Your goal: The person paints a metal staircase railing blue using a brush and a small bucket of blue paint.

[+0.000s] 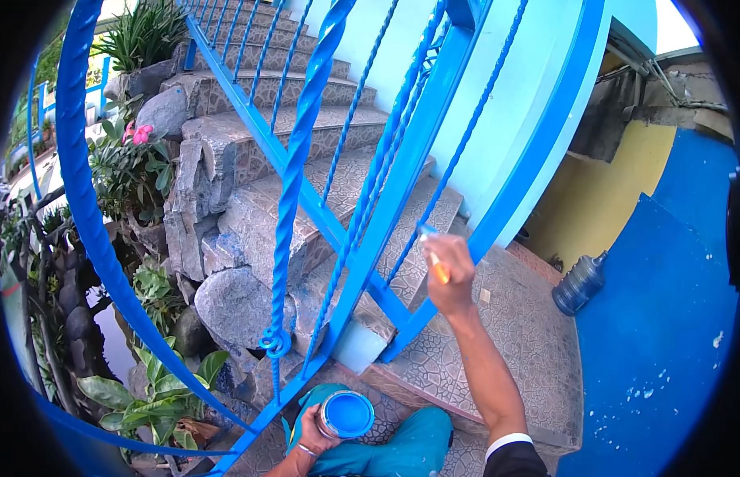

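Note:
My right hand [452, 274] is closed around a paintbrush [440, 269] with an orange handle. Its blue-wetted bristles are up against a thin twisted bar [448, 176] of the blue metal railing [398, 207]. Low in the view, my left hand [312, 432] grips an open can of blue paint [347, 414] from its left side, above my teal trousers [409, 445]. The can is tilted a little toward me, so the paint surface shows.
Stone-patterned steps [326, 151] climb behind the railing. A large curved twisted bar [79, 175] arches close on the left, beyond it rocks and plants [159, 385]. On the right, a dark water jug [579, 284] lies by a blue paint-spotted surface [656, 334].

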Available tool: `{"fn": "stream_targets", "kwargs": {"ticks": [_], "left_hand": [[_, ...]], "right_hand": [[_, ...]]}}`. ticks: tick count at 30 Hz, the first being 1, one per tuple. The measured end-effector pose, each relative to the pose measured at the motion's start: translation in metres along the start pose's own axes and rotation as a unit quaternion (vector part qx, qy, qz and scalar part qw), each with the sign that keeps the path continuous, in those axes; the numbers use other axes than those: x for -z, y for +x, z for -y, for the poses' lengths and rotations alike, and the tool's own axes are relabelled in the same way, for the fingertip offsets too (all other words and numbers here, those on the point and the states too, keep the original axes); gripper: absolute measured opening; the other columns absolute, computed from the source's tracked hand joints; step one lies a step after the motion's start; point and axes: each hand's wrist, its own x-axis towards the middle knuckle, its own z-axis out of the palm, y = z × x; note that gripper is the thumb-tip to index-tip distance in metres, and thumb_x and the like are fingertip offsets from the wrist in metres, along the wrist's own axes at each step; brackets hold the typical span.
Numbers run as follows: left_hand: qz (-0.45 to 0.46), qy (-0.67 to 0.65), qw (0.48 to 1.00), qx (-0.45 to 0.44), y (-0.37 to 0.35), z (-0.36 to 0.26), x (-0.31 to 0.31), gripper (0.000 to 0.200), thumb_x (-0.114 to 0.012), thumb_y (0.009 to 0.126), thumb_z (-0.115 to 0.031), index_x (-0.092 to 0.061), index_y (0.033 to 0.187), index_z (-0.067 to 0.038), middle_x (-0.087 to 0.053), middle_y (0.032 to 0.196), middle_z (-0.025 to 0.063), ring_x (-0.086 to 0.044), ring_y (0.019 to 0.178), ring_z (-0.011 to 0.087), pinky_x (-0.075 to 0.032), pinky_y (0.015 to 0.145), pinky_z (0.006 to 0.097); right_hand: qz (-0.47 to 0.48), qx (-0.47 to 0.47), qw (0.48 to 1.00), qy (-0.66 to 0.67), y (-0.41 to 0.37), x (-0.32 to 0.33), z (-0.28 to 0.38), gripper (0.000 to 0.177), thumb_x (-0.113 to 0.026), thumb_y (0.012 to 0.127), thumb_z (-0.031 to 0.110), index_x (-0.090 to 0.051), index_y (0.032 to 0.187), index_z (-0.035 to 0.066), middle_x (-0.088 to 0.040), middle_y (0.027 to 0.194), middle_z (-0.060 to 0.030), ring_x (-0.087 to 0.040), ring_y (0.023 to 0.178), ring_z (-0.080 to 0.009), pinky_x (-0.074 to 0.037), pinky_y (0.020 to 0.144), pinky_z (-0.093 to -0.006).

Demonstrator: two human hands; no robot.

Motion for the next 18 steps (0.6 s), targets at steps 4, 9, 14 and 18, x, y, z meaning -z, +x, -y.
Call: {"fn": "stream_targets", "kwargs": {"ticks": [4, 9, 14, 18], "left_hand": [[-0.003, 0.010, 1.000, -0.007, 0.001, 0.000, 0.004, 0.069, -0.058, 0.086, -0.053, -0.064, 0.139, -0.009, -0.064, 0.143, 0.0174, -0.058, 0.131, 0.0433, -0.041, 0.111, 0.0677], [0.019, -0.001, 1.000, 0.013, 0.002, -0.002, 0.008, 0.067, -0.057, 0.087, -0.053, -0.064, 0.139, -0.011, -0.062, 0.145, 0.0172, -0.056, 0.133, 0.0435, -0.040, 0.111, 0.0699], [-0.002, 0.022, 1.000, 0.005, 0.005, -0.001, 0.011, 0.069, -0.054, 0.088, -0.056, -0.063, 0.141, -0.013, -0.060, 0.148, 0.0167, -0.054, 0.135, 0.0451, -0.037, 0.110, 0.0741], [0.001, 0.042, 0.999, -0.003, 0.007, 0.000, 0.015, 0.072, -0.052, 0.087, -0.057, -0.061, 0.144, -0.013, -0.059, 0.149, 0.0167, -0.054, 0.135, 0.0463, -0.038, 0.108, 0.0757]], "right_hand": [[-0.078, 0.070, 0.992, -0.071, 0.033, 0.011, -0.001, 0.039, -0.071, 0.073, -0.010, -0.073, 0.107, 0.008, -0.069, 0.109, -0.0119, -0.066, 0.104, -0.0344, -0.057, 0.087, -0.0447], [0.115, 0.086, 0.988, -0.064, -0.008, 0.006, 0.014, 0.038, -0.074, 0.070, -0.003, -0.073, 0.106, 0.011, -0.069, 0.110, -0.0099, -0.067, 0.107, -0.0324, -0.057, 0.088, -0.0440], [0.150, -0.038, 0.985, 0.076, -0.026, -0.006, 0.005, 0.027, -0.077, 0.077, 0.002, -0.073, 0.102, 0.009, -0.073, 0.105, -0.0098, -0.069, 0.100, -0.0313, -0.057, 0.086, -0.0421], [-0.039, 0.017, 0.999, 0.014, 0.081, 0.024, -0.014, 0.021, -0.075, 0.084, -0.002, -0.073, 0.103, 0.007, -0.074, 0.102, -0.0119, -0.070, 0.098, -0.0317, -0.057, 0.084, -0.0408]]}}
